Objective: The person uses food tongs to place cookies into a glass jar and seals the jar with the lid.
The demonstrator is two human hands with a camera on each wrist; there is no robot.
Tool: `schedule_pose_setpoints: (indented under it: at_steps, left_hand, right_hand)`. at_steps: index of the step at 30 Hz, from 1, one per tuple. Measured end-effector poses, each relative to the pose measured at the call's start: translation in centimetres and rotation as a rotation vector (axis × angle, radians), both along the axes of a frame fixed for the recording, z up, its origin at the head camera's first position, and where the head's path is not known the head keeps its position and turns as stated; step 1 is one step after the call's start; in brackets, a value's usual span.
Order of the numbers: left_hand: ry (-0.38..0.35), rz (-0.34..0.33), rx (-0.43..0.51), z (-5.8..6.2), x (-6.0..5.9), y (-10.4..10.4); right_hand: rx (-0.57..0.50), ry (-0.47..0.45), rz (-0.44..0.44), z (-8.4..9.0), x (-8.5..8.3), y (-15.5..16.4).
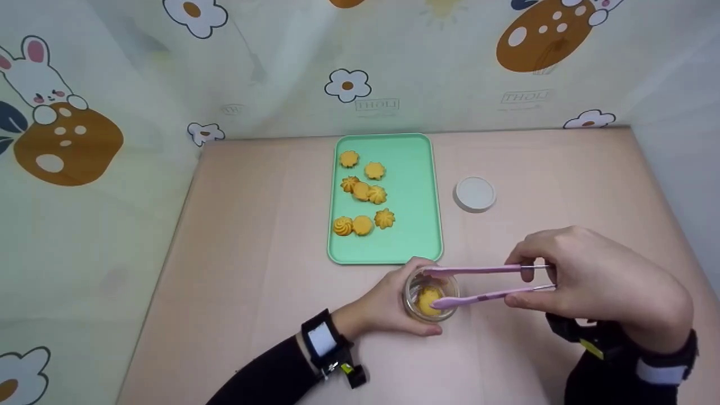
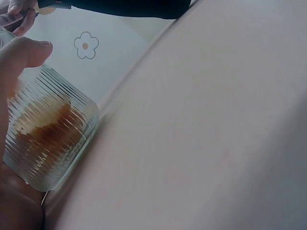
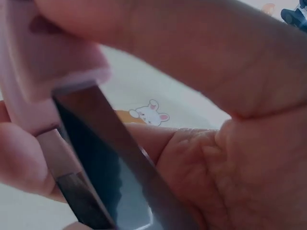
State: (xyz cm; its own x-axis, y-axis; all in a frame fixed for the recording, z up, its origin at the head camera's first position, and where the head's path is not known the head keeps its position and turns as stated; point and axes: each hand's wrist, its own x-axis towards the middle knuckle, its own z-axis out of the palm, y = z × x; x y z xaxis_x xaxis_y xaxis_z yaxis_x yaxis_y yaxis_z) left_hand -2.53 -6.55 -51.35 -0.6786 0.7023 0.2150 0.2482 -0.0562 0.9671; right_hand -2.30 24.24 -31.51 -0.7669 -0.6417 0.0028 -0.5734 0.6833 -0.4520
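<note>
Right hand [image 1: 596,281] grips tongs [image 1: 484,284] — tips over jar [image 1: 430,295] rim.

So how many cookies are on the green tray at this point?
8 on the green tray: two at the far end, three touching mid-tray, three nearer. One more cookie sits in the glass jar, possibly hiding others.

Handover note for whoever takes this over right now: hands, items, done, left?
Left hand grips the ribbed glass jar on the table.
Right hand holds pink tongs, tips at the jar mouth, over a cookie inside the jar.
Done: one cookie appears to be in the jar.
Left: eight cookies on the green tray; white lid lies right of the tray, off the jar.
</note>
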Motion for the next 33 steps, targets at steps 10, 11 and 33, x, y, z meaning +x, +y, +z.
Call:
schedule_pose_setpoints:
  at_steps: [10,11,33]
  left_hand:
    - [0.028,-0.005,-0.008,-0.6,-0.1,-0.1]
    - [0.027,-0.008,-0.005,-0.7,-0.1,-0.1]
    - [0.052,0.034,-0.064,-0.6,0.0,-0.2]
  right_hand:
    - [-0.030,0.020,0.039,-0.5,-0.1,0.1]
    - [-0.036,0.021,0.043,-0.6,-0.1,0.1]
    - [-0.059,0.073,-0.024,-0.3,-1.2,0.5]
